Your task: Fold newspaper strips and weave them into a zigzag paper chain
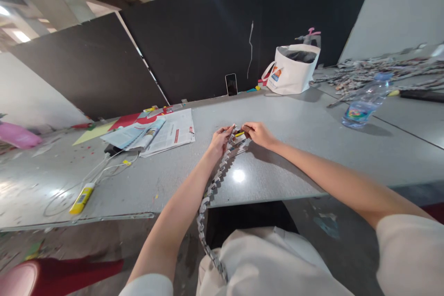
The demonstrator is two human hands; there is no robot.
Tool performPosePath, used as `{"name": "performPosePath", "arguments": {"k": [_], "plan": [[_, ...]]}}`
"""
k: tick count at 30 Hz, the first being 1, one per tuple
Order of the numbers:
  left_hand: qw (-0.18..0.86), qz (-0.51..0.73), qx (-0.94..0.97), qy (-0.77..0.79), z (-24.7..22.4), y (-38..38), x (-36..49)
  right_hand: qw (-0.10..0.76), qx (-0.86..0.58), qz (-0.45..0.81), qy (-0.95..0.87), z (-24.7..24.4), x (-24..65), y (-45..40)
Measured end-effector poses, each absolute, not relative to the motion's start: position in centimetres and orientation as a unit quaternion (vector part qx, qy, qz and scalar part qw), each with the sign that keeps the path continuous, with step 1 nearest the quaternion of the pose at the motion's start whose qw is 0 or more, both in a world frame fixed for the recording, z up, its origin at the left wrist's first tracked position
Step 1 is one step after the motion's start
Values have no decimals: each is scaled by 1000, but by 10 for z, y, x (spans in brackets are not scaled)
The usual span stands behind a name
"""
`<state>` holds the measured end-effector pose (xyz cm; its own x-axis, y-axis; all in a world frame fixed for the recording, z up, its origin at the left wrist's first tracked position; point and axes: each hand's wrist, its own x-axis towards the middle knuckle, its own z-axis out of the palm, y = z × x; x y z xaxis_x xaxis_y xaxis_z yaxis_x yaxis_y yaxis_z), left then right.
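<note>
Over the grey table, my left hand (221,140) is closed on the upper end of a folded-paper chain (219,173). From there the zigzag chain, made of newsprint-like strips, hangs past the table's front edge to my lap. My right hand (258,134) is closed in a pinch close beside it. A slim yellow piece (240,134) runs from the right fingertips toward the chain's end; its kind is too small to tell. Pale strips (239,145) lie on or just above the table beneath both hands.
Folded newspapers (169,134) and a yellow glue stick (82,199) with a white cable lie left. A phone (231,84) leans on the black partition. A white bag (293,71), a water bottle (366,101) and a pile of paper strips (381,71) are at right.
</note>
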<state>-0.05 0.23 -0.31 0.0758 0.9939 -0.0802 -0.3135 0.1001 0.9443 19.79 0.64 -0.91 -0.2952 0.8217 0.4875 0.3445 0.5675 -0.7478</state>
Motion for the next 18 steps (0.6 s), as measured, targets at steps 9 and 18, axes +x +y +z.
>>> {"name": "performPosePath", "arguments": {"k": [9,18], "plan": [[622,539,395,408,0,0,0,462,-367,314,-744,-12,197,8],[627,540,393,401,-1,1,0,457,-351,290,-765,-18,198,10]]}}
